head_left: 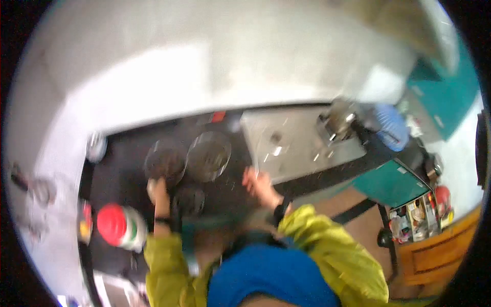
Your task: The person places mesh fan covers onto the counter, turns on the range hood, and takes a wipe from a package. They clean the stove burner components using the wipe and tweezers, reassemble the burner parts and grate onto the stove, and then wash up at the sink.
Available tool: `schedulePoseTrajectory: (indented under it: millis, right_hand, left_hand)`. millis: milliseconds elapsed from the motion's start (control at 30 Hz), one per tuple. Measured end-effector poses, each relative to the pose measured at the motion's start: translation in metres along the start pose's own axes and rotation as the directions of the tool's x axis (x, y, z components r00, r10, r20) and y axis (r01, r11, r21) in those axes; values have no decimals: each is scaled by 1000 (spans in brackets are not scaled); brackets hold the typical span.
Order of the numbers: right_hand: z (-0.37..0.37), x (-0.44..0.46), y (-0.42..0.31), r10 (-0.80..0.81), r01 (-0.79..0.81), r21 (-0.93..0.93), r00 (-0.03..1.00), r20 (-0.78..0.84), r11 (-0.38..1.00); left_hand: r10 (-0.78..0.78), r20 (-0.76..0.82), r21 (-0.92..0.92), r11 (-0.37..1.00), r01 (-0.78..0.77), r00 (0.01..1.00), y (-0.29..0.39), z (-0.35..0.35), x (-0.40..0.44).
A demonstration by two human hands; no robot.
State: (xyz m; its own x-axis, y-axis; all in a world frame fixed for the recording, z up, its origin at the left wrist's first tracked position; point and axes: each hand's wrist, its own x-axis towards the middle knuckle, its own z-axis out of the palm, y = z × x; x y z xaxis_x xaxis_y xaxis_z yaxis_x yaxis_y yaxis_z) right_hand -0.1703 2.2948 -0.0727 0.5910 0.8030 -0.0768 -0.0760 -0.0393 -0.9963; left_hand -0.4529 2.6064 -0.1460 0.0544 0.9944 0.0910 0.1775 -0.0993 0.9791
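Around the middle of the head view, with twelve o'clock at the top, a dark countertop (123,166) runs below a pale wall. Toward nine o'clock lies a round, rimmed dish (165,161), its inside dark and blurred. At its near edge, on its six o'clock side, is the left hand (157,192); the fingers look bent toward the rim, but blur hides whether they grip it or only touch it. Just beside that dish, on its three o'clock side, lies a second rimmed dish (209,156), and a smaller dark round item (189,200) sits at about eight o'clock from the center. Near the center, the right hand (261,188) is by the front left corner of the steel gas stove (296,153), its fingers loosely curled and partly open, with nothing visible in them. Between two and three o'clock, a metal pot (340,116) stands on the stove's far burner; farther out toward three is a blue ribbed basket (392,127). At eight o'clock a white canister (136,230) with a red lid (112,224) and green marking stands on the counter. Near four, an open drawer (417,220) holds small containers.
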Motion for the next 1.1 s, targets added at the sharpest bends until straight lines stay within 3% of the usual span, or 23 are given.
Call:
schedulePoseTrajectory:
  millis: [33,67,133,200,233,333,400,533,600,700,800,900,1100]
  right_hand:
    - [-8,-8,-7,43,-43,32,999,-5,999]
    - [-17,-21,-19,16,-16,52,1000,-16,999]
    - [-42,-32,-13,106,-100,98,993,-58,990]
    - [-69,-50,-31,115,-103,143,990,-77,984]
    - [-84,-60,-47,97,-84,164,992,-76,983]
    - [-136,-98,-92,20,-5,227,998,-60,974]
    - [-166,-138,-138,-105,115,212,993,-56,971]
    - [-257,-228,-191,-276,280,124,960,-49,952]
    - [-299,-277,-194,-331,346,141,936,-117,928]
    - [-364,-345,-189,-323,336,53,932,-165,940]
    - [-414,-415,-164,-185,227,79,916,-356,971]
    - [-462,-471,-129,-98,144,46,842,-530,989]
    - [-491,-515,-121,51,99,158,672,-739,982]
  left_hand:
    - [28,-112,-54,998,-34,993,28,8,-16]
    - [252,-248,140,965,-223,935,4,17,3]
    - [172,-280,4,984,-178,945,49,41,-9]
    - [511,-215,151,859,-489,832,140,63,-38]
    - [620,-152,84,784,-615,770,189,75,-56]
    - [871,51,-80,492,-867,489,361,114,-146]
    - [981,80,12,179,-984,179,446,136,-209]
    - [985,88,81,-158,-984,-151,567,184,-339]
    - [968,63,27,-246,-969,-244,605,214,-390]
    - [960,69,20,-273,-962,-271,659,255,-437]
    - [938,27,115,-347,-931,-346,704,297,-458]
    - [927,18,321,-360,-876,-375,739,333,-462]
    - [942,54,450,-318,-834,-330,758,353,-459]
